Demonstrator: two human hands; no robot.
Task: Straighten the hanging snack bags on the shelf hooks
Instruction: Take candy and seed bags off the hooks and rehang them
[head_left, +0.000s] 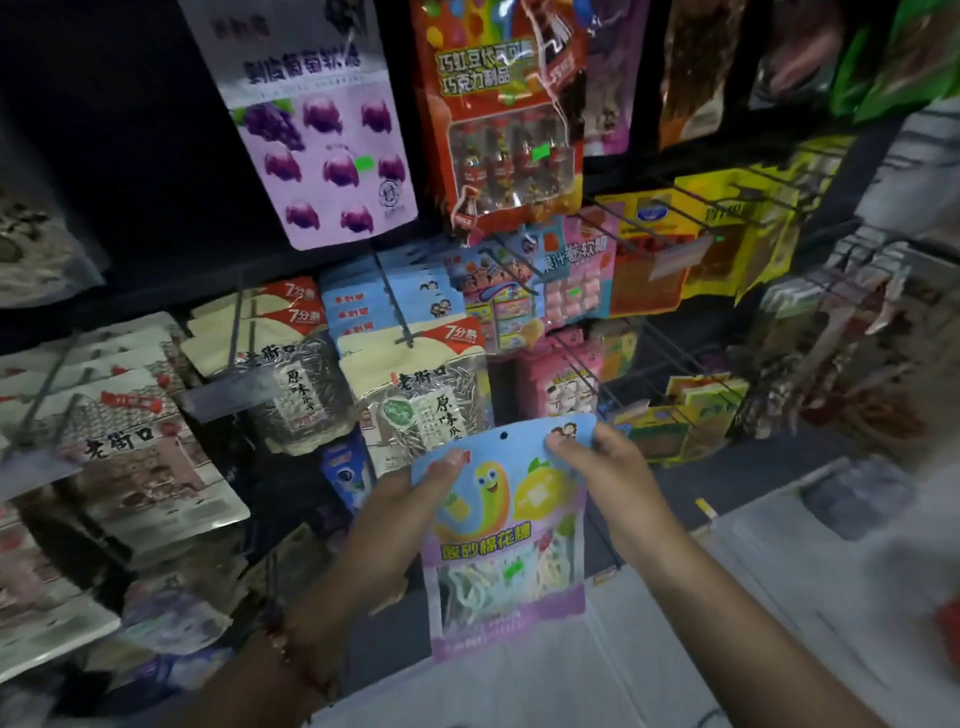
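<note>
Sunflower-seed bags (415, 395) crowd the hooks (392, 296); open room seemingly lower right.

A shop, a snack aisle by the look of it: a dark rack (156, 156) of wire hooks (395, 306) carries rows of packaged snack bags (415, 395), several deep on each hook. Small green price stickers (363, 164) sit on some packets, and printed brand labels cover every bag.

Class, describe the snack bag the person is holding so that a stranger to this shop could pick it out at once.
Start at the dark rack of hanging snack bags and look below the sunflower seed bag. There the left hand and right hand hold one blue-and-purple bag off the hooks. Only it shows a cartoon yellow worm and a lemon.
</note>
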